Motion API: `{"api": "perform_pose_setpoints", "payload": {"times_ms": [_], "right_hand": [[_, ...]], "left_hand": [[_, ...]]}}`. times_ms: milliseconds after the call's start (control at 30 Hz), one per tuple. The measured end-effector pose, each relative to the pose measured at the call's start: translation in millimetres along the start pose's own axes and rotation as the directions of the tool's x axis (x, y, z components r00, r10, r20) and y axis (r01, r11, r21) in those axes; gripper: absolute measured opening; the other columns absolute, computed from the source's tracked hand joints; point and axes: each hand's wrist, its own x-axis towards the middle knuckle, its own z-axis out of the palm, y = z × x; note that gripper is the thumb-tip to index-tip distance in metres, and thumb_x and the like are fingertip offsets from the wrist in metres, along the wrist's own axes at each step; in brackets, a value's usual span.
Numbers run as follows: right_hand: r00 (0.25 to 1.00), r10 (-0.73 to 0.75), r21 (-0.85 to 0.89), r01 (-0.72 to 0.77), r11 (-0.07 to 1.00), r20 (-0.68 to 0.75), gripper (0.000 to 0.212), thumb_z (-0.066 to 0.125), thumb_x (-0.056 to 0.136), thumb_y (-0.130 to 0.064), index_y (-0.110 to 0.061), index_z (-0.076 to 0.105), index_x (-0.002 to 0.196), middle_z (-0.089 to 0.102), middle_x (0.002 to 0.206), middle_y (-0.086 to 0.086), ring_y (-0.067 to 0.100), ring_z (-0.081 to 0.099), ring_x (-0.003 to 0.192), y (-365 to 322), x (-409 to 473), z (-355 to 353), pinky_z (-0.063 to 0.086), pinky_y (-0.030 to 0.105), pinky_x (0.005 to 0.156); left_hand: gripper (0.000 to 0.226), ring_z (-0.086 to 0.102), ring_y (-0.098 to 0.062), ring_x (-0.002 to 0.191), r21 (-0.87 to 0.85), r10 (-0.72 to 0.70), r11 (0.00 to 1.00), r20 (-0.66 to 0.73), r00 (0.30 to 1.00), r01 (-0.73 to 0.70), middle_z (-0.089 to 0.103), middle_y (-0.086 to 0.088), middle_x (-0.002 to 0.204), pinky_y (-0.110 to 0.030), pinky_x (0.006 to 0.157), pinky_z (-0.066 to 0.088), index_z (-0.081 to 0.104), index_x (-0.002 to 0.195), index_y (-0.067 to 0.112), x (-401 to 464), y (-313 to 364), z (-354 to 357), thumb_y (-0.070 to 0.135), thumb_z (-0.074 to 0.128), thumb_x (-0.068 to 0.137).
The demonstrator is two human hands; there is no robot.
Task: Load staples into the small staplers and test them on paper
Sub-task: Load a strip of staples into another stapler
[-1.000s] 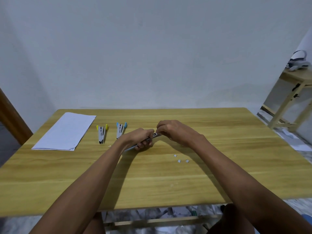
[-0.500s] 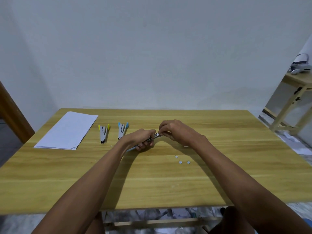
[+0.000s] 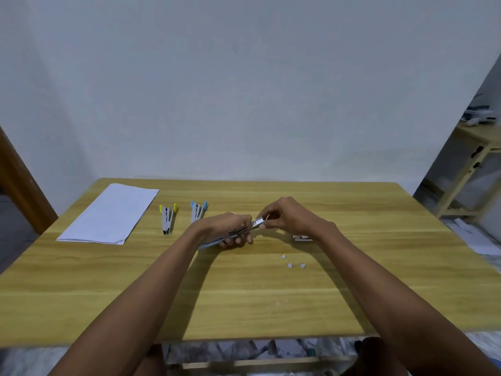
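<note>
Fingers of both hands pinch the stapler [image 3: 245,228] between them.

Table [image 3: 271,294]: wood-grain top, smooth, low sheen. Paper [image 3: 108,215]: white, matt. Staplers [image 3: 168,219]: grey metal, coloured plastic ends. Held stapler [image 3: 245,226]: shiny metal.

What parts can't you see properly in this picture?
All from the head view:
- Stapler: mostly wrapped by the left hand; the right hand pinches its front end, so any staples inside are hidden.
- Staple pieces: too small to count the staples in each.
- Small box: half hidden behind the right wrist.
- Paper: too far to see staple marks.
</note>
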Motion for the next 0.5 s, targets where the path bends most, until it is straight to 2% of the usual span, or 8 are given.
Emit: {"api": "perform_pose_setpoints", "payload": {"times_ms": [67,100,133,167,233,333,400,500], "right_hand": [[1.000,0.028,0.032,-0.027,0.999,-0.008,0.016,0.079,0.083,-0.020,-0.015,0.078,0.098,0.074,0.083,-0.002,0.007,0.063,0.068,1.2,-1.2,-0.1,0.044,0.016,0.061],[0.999,0.043,0.053,-0.042,0.998,-0.018,0.015,0.079,0.082,-0.018,-0.014,0.079,0.096,0.072,0.078,-0.004,0.003,0.058,0.062,2.8,-2.2,-0.3,0.041,0.016,0.059],[0.998,0.060,0.088,-0.057,0.994,-0.026,0.012,0.079,0.082,-0.017,-0.013,0.079,0.094,0.069,0.073,-0.005,0.002,0.053,0.058,4.3,-3.2,-1.0,0.039,0.017,0.058],[0.996,0.080,0.130,-0.076,0.989,-0.025,0.010,0.079,0.082,-0.018,-0.014,0.079,0.091,0.068,0.069,-0.004,0.002,0.049,0.056,5.7,-3.9,-1.5,0.038,0.020,0.058],[0.994,0.105,0.185,-0.100,0.978,-0.017,0.005,0.077,0.083,-0.019,-0.017,0.079,0.088,0.070,0.069,0.000,0.005,0.051,0.059,5.5,-3.4,-1.5,0.038,0.023,0.059],[0.994,0.113,0.174,-0.111,0.978,-0.006,0.003,0.074,0.086,-0.019,-0.018,0.078,0.086,0.070,0.069,-0.003,-0.001,0.053,0.056,-1.9,-1.3,0.2,0.037,0.015,0.057],[0.994,0.112,0.181,-0.108,0.978,-0.012,0.006,0.074,0.086,-0.018,-0.014,0.078,0.088,0.072,0.070,-0.001,-0.002,0.054,0.056,-4.8,0.4,2.0,0.037,0.012,0.056],[0.992,0.123,0.200,-0.114,0.973,-0.032,0.009,0.075,0.086,-0.018,-0.010,0.078,0.088,0.071,0.069,-0.001,-0.004,0.054,0.053,-7.3,-0.2,1.9,0.036,0.008,0.054]], "left_hand": [[0.041,0.054,-0.016,0.057,0.155,0.028,0.988,-0.044,0.999,-0.021,0.068,-0.010,0.076,-0.030,0.058,0.046,0.072,0.095,0.007,-6.7,-0.3,-9.4,0.042,0.055,0.082],[0.029,0.060,-0.014,0.060,0.241,0.057,0.970,-0.081,0.995,-0.036,0.073,-0.010,0.084,-0.028,0.062,0.050,0.073,0.095,0.013,-10.5,-0.9,-15.9,0.036,0.063,0.080],[0.018,0.062,-0.011,0.060,0.300,0.094,0.953,-0.126,0.988,-0.053,0.075,-0.009,0.088,-0.023,0.060,0.049,0.073,0.094,0.017,-14.3,-2.1,-23.3,0.024,0.071,0.078],[0.018,0.063,-0.009,0.057,0.316,0.127,0.946,-0.182,0.975,-0.064,0.076,-0.009,0.090,-0.017,0.053,0.047,0.072,0.093,0.016,-19.1,-2.7,-30.3,0.012,0.075,0.076],[0.023,0.063,-0.012,0.055,0.295,0.186,0.951,-0.303,0.935,-0.094,0.076,-0.012,0.087,-0.015,0.043,0.042,0.072,0.090,0.009,-27.9,-3.5,-42.2,0.005,0.081,0.070],[0.036,0.069,-0.016,0.064,0.272,0.267,0.950,-0.448,0.853,-0.155,0.076,-0.005,0.077,-0.024,0.057,0.049,0.069,0.082,0.010,-38.1,-1.3,-50.4,0.012,0.092,0.054],[0.041,0.072,-0.017,0.072,0.261,0.310,0.945,-0.509,0.803,-0.198,0.076,-0.001,0.075,-0.029,0.065,0.052,0.065,0.081,0.010,-45.5,2.5,-51.9,0.011,0.093,0.051],[0.046,0.073,-0.011,0.069,0.239,0.383,0.924,-0.599,0.703,-0.300,0.075,0.000,0.075,-0.027,0.064,0.056,0.060,0.087,0.009,-51.9,6.4,-44.6,0.010,0.094,0.055]]}}
